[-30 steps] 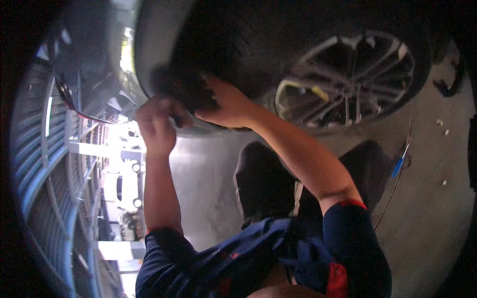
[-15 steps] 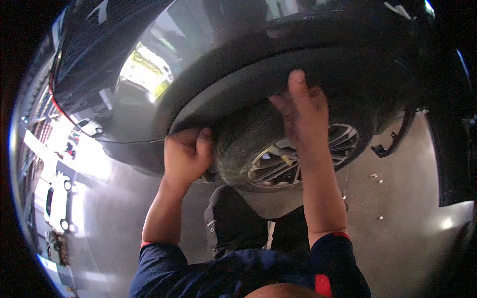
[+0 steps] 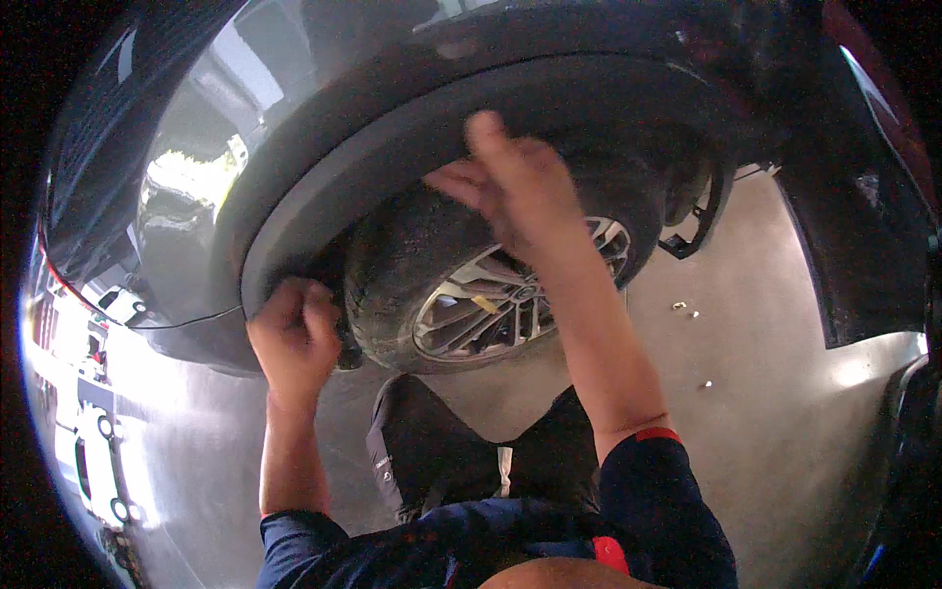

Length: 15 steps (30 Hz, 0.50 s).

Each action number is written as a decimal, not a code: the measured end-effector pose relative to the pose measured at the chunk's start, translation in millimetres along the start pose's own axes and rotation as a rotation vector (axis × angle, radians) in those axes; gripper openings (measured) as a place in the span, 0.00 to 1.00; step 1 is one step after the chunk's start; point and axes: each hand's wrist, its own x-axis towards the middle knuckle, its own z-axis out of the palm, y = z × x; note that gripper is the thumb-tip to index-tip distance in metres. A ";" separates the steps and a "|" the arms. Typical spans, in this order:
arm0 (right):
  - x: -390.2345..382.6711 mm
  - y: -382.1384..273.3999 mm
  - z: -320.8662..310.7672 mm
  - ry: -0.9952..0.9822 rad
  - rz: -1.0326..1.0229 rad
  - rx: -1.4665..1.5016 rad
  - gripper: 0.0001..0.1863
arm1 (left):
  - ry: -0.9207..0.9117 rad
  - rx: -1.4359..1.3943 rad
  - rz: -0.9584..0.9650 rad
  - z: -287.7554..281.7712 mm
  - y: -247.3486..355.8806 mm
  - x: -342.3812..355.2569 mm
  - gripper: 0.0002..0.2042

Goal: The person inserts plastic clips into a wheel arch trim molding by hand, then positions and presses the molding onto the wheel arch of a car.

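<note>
A dark wheel arch trim (image 3: pixel 343 162) curves along the grey car's fender, over a tire (image 3: pixel 378 294) with a multi-spoke alloy wheel (image 3: pixel 471 306). Fingers curled, my left hand (image 3: pixel 294 334) grips the lower left end of this trim; its fingertips are hidden behind the edge. My right hand (image 3: pixel 520 191) is held in front of the gap between trim and tire, thumb up and fingers stretched leftward. It is slightly blurred, and nothing shows in it.
Glossy grey bodywork (image 3: pixel 186 236) rises above the trim. Right of the wheel, a dark bracket-like part (image 3: pixel 692 231) hangs low, and a dark panel (image 3: pixel 844 285) stands farther right. Several small bits (image 3: pixel 695 314) lie on the concrete floor (image 3: pixel 726 432).
The view has shifted, so the car and wheel sit farther left. My right hand has moved left along the arch, its fingers now more stretched. My left hand stays at the trim's lower end.
</note>
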 end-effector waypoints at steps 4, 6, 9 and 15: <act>26.9 -54.9 -44.6 0.208 -0.134 0.075 0.33 | -0.311 -0.181 0.162 44.0 19.9 16.8 0.07; 33.3 -66.9 -44.4 0.239 -0.145 0.025 0.32 | -0.392 -0.388 0.070 76.8 44.4 38.9 0.09; 44.6 -82.1 -39.2 0.247 -0.112 -0.045 0.32 | -0.488 -1.022 -0.453 127.1 98.8 84.2 0.14; 48.6 -90.2 -54.8 0.265 -0.031 -0.055 0.32 | -0.341 -0.744 -0.391 183.4 133.2 129.2 0.18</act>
